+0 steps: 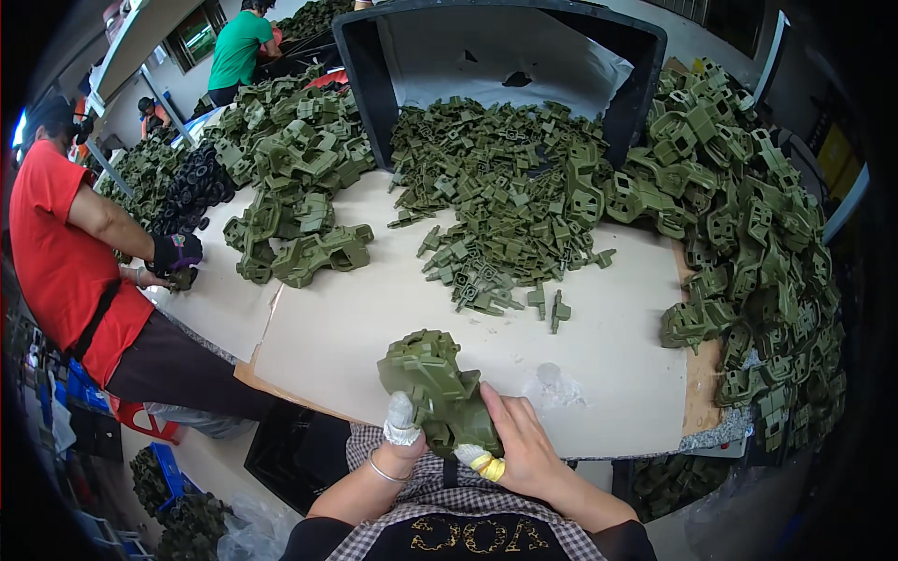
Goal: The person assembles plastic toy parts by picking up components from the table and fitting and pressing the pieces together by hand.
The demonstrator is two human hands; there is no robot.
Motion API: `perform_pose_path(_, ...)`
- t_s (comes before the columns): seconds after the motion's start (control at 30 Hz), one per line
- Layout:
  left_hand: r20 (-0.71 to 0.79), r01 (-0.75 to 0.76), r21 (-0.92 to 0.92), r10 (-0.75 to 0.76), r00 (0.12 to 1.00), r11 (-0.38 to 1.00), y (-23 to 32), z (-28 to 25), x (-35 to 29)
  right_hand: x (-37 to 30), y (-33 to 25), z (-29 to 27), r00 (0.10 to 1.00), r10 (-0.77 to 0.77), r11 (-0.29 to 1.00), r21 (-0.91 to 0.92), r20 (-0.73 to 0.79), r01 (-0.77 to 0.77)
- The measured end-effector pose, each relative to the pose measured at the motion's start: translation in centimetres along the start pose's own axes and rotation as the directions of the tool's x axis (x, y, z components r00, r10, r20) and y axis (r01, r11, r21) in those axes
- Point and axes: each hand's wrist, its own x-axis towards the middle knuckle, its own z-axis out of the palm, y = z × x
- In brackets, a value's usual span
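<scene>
Between my two hands, above the near edge of the table, I hold a green plastic toy vehicle body (432,379). My left hand (402,438) grips its lower left side, the thumb wrapped in white tape; the other fingers are hidden behind the part. My right hand (516,439) closes round its lower right side, with white and yellow tape on the thumb. Beyond the held part, a few small green plastic pieces (559,311) lie loose on the table, at the front of a large heap of small green pieces (496,196).
A black bin (363,103) lies tipped at the back, small pieces spilling out. Piles of green vehicle bodies stand right (748,234) and left (313,159). Black wheels (196,182) sit farther left. A co-worker in red (70,243) works at the left; another wears green (238,51).
</scene>
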Motion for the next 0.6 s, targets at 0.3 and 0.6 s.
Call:
perform_pose_path(0.3, 0.086, 0.123, -0.114, -0.113, 0.99, 0.986, -1.1, -0.9, 0.1, -0.1, 1.6, -0.8, 0.977, 0.018, 0.978, 0.199, 0.211, -0.061)
perform_pose_path(0.6, 0.166, -0.036, 0.29, -0.013, 0.986, 0.956, -1.7, 1.2, 0.0, 1.8, 1.1, 0.5, 0.97, 0.201, 0.871, 0.479, -0.141, -0.111)
